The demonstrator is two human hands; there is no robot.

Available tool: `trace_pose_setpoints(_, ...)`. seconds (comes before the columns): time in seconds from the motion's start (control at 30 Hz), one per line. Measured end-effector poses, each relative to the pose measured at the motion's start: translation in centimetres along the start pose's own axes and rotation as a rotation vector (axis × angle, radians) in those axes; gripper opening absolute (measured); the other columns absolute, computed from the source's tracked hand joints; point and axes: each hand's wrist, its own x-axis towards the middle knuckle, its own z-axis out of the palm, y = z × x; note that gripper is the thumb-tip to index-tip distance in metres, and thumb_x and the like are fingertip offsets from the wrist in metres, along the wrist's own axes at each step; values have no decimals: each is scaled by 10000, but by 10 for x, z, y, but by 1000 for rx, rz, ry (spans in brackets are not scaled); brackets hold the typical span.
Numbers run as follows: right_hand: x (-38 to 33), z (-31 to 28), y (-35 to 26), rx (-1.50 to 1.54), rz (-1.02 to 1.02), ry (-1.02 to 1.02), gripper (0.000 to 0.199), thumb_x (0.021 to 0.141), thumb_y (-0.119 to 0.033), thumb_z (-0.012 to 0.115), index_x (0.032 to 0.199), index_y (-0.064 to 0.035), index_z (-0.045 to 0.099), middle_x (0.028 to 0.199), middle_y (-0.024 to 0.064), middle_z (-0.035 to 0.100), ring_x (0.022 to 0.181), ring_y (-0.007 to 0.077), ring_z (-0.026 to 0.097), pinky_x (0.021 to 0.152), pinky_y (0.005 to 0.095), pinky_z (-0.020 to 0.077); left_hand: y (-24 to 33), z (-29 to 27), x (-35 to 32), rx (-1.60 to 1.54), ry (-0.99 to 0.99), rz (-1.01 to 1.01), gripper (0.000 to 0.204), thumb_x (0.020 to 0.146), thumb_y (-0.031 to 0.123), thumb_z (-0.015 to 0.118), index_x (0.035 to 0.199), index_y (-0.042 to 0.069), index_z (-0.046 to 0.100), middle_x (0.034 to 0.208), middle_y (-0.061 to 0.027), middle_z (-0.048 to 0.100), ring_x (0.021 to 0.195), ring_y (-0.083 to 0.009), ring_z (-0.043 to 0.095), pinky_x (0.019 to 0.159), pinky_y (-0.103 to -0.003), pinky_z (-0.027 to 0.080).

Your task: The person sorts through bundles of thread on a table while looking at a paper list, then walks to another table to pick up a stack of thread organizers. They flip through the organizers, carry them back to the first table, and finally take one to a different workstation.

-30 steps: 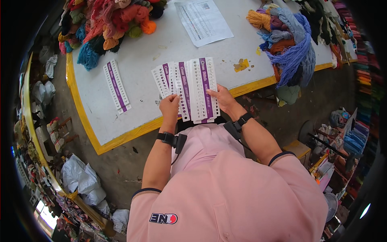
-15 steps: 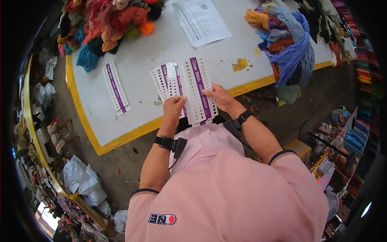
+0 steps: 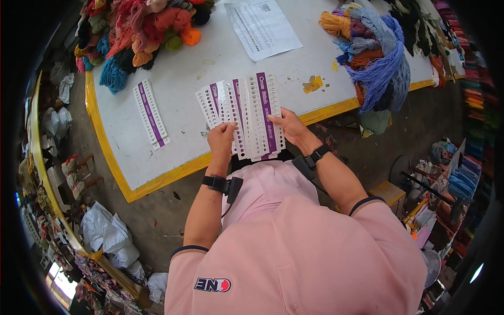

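At the near table edge, fingers: left hand pinches the lower left of a fan of cards; right hand grips the fan's right side, thumb lying over the front card.
Held thing: fan of thread-organiser cards, spread over the table's near edge, overlapping one another like a hand of playing cards.
Material and shape: cards look stiff, flat, white, long and narrow; rows of round punched holes run down both long sides; a purple stripe runs down the middle of each.
Long axis: cards run away from the person toward the table's far side, the leftmost ones leaning left, the rightmost nearly straight; lower ends gather between the two hands.
Wrists: dark strap with a small black unit on each.
Loose card: same kind, lying flat and alone, well left of the fan, long axis much the same.
Table: matte white top, yellow border, worn patches.
Yarn: fuzzy tangled skeins, red, orange, teal pile far left; blue, lilac, ochre heap far right.
Printed sheet: thin white paper, beyond the fan.
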Motion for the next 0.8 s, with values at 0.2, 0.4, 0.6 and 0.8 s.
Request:
trace_pose_setpoints(0.2, -1, 9, 0, 14, 37, -53, 261, 927, -34, 597, 1173, 46, 565, 1139, 111, 640, 1006, 173, 619, 925, 321, 508, -29, -12, 17, 206, 207, 155, 277, 858, 245, 679, 933, -17, 732, 673, -29, 647, 528, -76, 493, 520, -248, 403)
trace_pose_setpoints(0.4, -1, -2, 1, 13, 51, -69, 280, 936, -53, 594, 1205, 18, 557, 1143, 104, 643, 1009, 172, 635, 904, 322, 530, 11, 2, -4, -66, -286, -44, 250, 880, 229, 673, 840, -15, 707, 640, 29, 550, 575, -53, 452, 535, -225, 340)
trace_pose_setpoints(0.6, 0, 5, 0, 28, 65, -66, 260, 933, -52, 594, 1178, 32, 563, 1134, 105, 639, 1004, 170, 626, 902, 318, 522, 18, -1, -10, -24, -171, -64, 239, 867, 222, 701, 813, -11, 704, 619, 43, 525, 560, -46, 416, 527, -221, 321)
trace_pose_setpoints(0.8, 3, 7, 2, 25, 28, -38, 262, 926, -41, 602, 1173, 38, 566, 1122, 116, 644, 994, 177, 627, 894, 315, 523, 5, -5, -4, -114, -124, -124, 288, 870, 268, 690, 849, -14, 744, 575, 4, 540, 512, -63, 446, 486, -245, 347)
